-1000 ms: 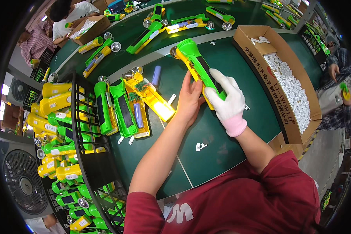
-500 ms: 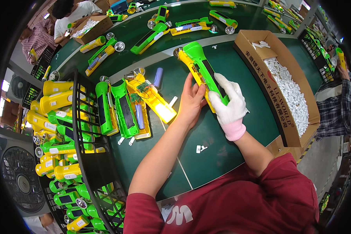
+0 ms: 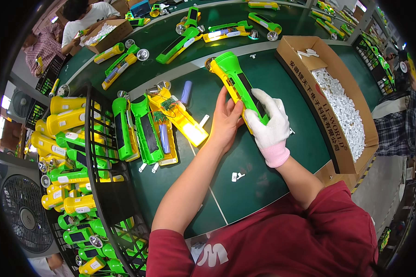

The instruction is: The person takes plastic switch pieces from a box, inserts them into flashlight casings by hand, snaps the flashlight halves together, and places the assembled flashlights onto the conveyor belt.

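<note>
Over the green table I hold a flashlight [image 3: 239, 82] with a green half and a yellow half, its wide head pointing away from me. Bare, my left hand [image 3: 225, 121] grips its yellow side from below and the left. My right hand [image 3: 269, 121], in a white glove with a pink cuff, is closed round the green half near the tail. The two halves lie close together along the body. To the left, an opened flashlight shell [image 3: 185, 124] shows a circuit board and wires, beside a green half shell [image 3: 147, 129] and a purple battery cell [image 3: 186, 93].
A black crate [image 3: 93, 138] full of flashlights stands at the left. On the right is a cardboard box [image 3: 305, 101] of small white plastic parts. Loose white pieces [image 3: 237, 177] lie near me. More flashlights [image 3: 178, 46] rest on the far belt; co-workers [image 3: 90, 23] sit beyond.
The green half has closed down nearer the yellow half, narrowing the gap at the head end. Both hands keep their hold and have hardly moved.
</note>
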### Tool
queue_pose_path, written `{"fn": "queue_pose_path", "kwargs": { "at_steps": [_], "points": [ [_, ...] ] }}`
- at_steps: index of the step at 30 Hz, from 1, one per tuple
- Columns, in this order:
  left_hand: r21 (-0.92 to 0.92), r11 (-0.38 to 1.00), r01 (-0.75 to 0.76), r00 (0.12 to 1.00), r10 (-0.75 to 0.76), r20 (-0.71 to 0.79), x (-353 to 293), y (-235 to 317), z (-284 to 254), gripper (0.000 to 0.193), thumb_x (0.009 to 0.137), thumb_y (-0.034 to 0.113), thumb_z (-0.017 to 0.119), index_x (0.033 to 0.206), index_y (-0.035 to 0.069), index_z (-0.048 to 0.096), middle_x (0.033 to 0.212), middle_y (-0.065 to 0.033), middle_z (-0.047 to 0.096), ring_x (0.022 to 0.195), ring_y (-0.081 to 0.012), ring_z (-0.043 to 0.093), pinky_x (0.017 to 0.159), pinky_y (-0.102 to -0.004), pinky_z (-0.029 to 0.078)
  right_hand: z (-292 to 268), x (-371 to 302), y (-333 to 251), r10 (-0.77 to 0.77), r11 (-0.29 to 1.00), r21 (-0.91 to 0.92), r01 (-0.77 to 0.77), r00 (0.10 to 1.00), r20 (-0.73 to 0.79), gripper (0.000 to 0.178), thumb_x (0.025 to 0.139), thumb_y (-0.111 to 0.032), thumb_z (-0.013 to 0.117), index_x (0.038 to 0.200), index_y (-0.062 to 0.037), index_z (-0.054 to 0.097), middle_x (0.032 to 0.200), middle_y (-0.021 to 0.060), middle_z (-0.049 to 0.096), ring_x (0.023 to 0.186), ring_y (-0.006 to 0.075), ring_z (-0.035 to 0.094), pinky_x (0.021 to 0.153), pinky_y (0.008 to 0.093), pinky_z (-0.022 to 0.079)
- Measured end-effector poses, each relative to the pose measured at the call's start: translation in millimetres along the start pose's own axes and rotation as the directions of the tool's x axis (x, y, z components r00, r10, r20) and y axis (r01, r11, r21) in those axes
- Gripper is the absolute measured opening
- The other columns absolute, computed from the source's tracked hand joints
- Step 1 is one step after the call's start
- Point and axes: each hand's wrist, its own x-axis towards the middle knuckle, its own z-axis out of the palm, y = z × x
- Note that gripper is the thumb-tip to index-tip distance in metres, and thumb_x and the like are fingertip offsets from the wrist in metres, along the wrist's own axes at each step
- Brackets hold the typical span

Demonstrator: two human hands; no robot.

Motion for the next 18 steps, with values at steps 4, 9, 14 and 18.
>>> {"fn": "queue_pose_path", "kwargs": {
  "at_steps": [4, 9, 14, 18],
  "points": [
    [-0.009, 1.0, -0.003, 1.0, 0.003, 0.001, 0.8, -1.5, -2.2, 0.07, 0.087, 0.021, 0.059, 0.14, 0.015, 0.013, 0.121, -0.0063, 0.049, 0.105, -0.0152, 0.052, 0.084, -0.0308, 0.047, 0.8, 1.0, -0.2, -0.009, 1.0, -0.012, 0.008, 1.0, -0.009, 0.039, 0.071, -0.016, 0.065, 0.109, -0.013, 0.059, 0.091, 0.0114, 0.055, 0.079, 0.0248, 0.06, 0.07, 0.0329, 0.048],
    [0.026, 1.0, -0.002, 1.0, 0.002, -0.013, -0.3, -1.5, -4.2, 0.067, 0.088, 0.016, 0.057, 0.14, 0.015, 0.014, 0.121, -0.0059, 0.049, 0.102, -0.0148, 0.052, 0.083, -0.0303, 0.046, 0.7, 1.6, 2.3, -0.016, 0.999, -0.049, 0.017, 1.0, 0.022, 0.039, 0.071, -0.018, 0.065, 0.109, -0.0139, 0.06, 0.09, 0.0112, 0.054, 0.077, 0.0258, 0.059, 0.068, 0.034, 0.048],
    [0.019, 1.0, -0.025, 0.999, 0.024, 0.039, 3.3, 1.1, -4.3, 0.059, 0.089, 0.016, 0.054, 0.138, 0.013, 0.02, 0.122, -0.0054, 0.048, 0.104, -0.0151, 0.051, 0.087, -0.0301, 0.044, -4.4, 3.5, 4.8, -0.128, 0.963, -0.223, 0.153, 0.984, 0.122, 0.042, 0.073, -0.025, 0.064, 0.114, -0.0176, 0.057, 0.088, 0.0105, 0.053, 0.071, 0.0276, 0.059, 0.062, 0.0368, 0.048],
    [0.006, 0.998, -0.061, 0.993, 0.06, 0.102, 6.2, -3.5, -7.4, 0.043, 0.094, 0.025, 0.043, 0.131, 0.011, 0.028, 0.127, -0.014, 0.045, 0.111, -0.0241, 0.049, 0.094, -0.0395, 0.042, -1.7, -4.2, 1.1, -0.219, 0.88, -0.377, 0.289, 0.951, 0.219, 0.052, 0.071, -0.024, 0.065, 0.121, -0.0188, 0.052, 0.088, 0.0105, 0.052, 0.07, 0.0279, 0.057, 0.061, 0.0375, 0.048]
  ]
}}
